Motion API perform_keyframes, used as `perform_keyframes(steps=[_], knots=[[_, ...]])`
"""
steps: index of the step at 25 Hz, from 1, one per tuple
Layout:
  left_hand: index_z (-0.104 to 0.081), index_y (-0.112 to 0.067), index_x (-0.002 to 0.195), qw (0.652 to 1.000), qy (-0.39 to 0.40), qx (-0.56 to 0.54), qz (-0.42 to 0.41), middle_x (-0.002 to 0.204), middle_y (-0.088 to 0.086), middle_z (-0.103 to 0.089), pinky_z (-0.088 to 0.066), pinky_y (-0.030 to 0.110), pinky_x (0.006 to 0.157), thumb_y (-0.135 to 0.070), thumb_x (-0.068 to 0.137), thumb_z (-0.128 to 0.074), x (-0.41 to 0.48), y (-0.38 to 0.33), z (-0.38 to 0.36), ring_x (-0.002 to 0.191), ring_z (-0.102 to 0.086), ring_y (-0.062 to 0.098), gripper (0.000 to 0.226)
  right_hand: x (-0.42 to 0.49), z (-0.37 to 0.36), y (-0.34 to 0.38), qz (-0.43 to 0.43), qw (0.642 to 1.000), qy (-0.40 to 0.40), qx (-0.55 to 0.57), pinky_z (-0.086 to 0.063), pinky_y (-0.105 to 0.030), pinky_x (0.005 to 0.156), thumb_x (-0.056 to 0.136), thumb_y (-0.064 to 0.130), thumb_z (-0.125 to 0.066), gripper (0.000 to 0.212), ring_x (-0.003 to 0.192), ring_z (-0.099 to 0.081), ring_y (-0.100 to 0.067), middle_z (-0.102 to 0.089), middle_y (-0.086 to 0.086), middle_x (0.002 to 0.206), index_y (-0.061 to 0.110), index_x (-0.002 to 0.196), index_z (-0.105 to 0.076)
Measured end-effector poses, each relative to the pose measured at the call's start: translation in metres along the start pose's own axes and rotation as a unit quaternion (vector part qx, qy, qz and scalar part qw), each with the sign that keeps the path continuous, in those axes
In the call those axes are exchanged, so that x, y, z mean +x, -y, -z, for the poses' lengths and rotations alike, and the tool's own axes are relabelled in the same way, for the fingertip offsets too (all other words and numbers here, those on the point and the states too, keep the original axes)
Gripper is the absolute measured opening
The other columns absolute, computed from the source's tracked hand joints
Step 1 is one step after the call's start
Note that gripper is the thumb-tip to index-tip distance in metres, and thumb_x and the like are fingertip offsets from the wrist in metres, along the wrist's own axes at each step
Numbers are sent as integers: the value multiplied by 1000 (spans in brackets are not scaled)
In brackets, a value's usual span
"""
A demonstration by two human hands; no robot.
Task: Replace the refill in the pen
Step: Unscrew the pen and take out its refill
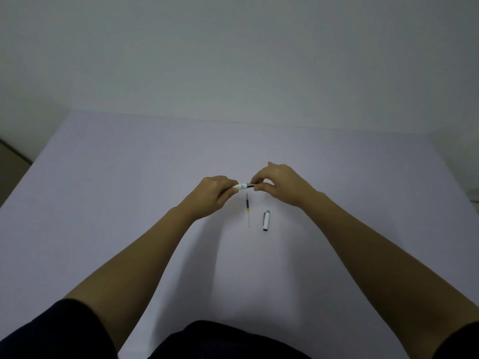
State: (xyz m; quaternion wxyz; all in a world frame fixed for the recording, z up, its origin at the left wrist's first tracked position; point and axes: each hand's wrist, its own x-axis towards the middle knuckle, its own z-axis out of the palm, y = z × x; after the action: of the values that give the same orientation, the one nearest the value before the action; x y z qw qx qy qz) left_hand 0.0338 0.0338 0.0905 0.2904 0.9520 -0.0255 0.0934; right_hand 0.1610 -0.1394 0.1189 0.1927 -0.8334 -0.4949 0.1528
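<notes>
Centre frame: left hand (216, 191) and right hand (278, 185) each grip closed on the white plastic pen barrel (242, 186). Thin dark-and-yellow refill (248, 209) lies below on surface. Advice: twist gently, keep barrel level.

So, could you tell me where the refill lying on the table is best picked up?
Pinch the refill across its middle from above, thumb and finger either side. It lies flat and thin, pointing away from the person, with bare table on its left and the cap apart on its right.

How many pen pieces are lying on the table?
2: the refill lies below the hands, and the cap beside it on the right. The pen body is held.
</notes>
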Motion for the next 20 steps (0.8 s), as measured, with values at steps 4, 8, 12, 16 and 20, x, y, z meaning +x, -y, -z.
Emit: perform_keyframes(steps=[4,8,12,16,20], knots=[[-64,-7,100,1000,-1,-3,-4,70,7,-59,-27,20,60,-17,93,-51,0,-2,2,63,-43,14,18,-2,0,1,-17,999,30,3,-42,-26,82,90,33,-58,29,91,-59,-14,-70,0,106,17,112,-64],[-64,-7,101,1000,12,-5,-9,72,11,-62,-35,26,62,-18,94,-50,1,-5,1,64,-49,19,19,-1,0,-1,-25,1000,4,17,-37,-20,68,89,27,-60,18,77,-57,-11,-74,1,93,18,99,-71],[-65,-6,101,1000,-7,-5,-5,72,12,-63,-31,25,61,-16,93,-51,3,-7,4,63,-47,18,19,-2,6,2,-5,999,-35,30,-42,-26,84,81,31,-69,26,87,-53,-5,-70,4,97,18,104,-67],[-65,-6,100,1000,-5,-2,-10,73,12,-63,-32,25,60,-17,93,-51,4,-9,7,63,-50,20,18,0,9,1,-27,999,28,13,-46,-31,75,92,33,-53,25,81,-62,-19,-74,1,97,18,104,-69],[-65,-4,100,1000,-20,-9,-4,72,15,-63,-36,29,59,-15,93,-51,3,-13,5,63,-52,26,19,-2,12,3,12,999,-32,20,-43,-27,80,83,25,-67,16,85,-53,-9,-61,10,88,18,96,-66]])
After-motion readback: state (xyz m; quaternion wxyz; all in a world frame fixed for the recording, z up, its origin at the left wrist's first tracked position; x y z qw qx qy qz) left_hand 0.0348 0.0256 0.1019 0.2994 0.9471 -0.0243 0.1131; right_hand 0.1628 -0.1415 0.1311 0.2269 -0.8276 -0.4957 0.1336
